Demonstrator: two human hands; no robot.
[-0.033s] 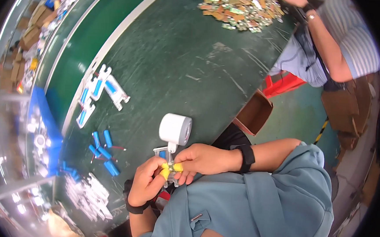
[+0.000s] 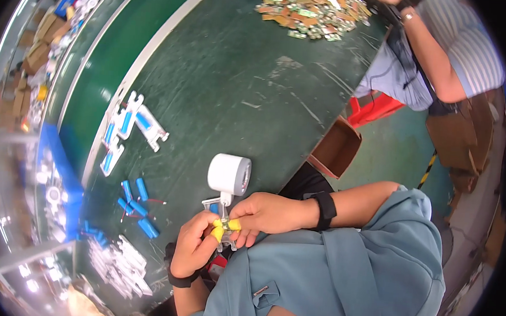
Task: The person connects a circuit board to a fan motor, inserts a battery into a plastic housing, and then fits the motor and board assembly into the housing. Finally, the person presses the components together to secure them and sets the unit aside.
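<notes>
Close to my body, both hands are closed on a white device with a drum-shaped head (image 2: 224, 173) and a narrow open handle. Its head has a grey rim and points away from me. A bit of a blue cylindrical battery shows in the handle, beside the fingers. My left hand (image 2: 193, 245) pinches the handle from the left. From the right, my right hand (image 2: 275, 211) grips it with thumb and fingers. Yellow finger covers (image 2: 217, 233) wrap several fingertips. The exact spot being worked is hidden between the fingers.
Loose blue batteries (image 2: 138, 208) lie left on the green table (image 2: 228, 86). Beyond them are white handle shells (image 2: 143, 128) holding batteries; nearer is a pile of white strips (image 2: 119, 266). Small boards (image 2: 313, 12) are heaped far off, by a co-worker's arm (image 2: 427, 53). A cardboard box (image 2: 336, 147) stands right.
The whole view has shifted slightly. Both hands keep the same hold on the white device.
</notes>
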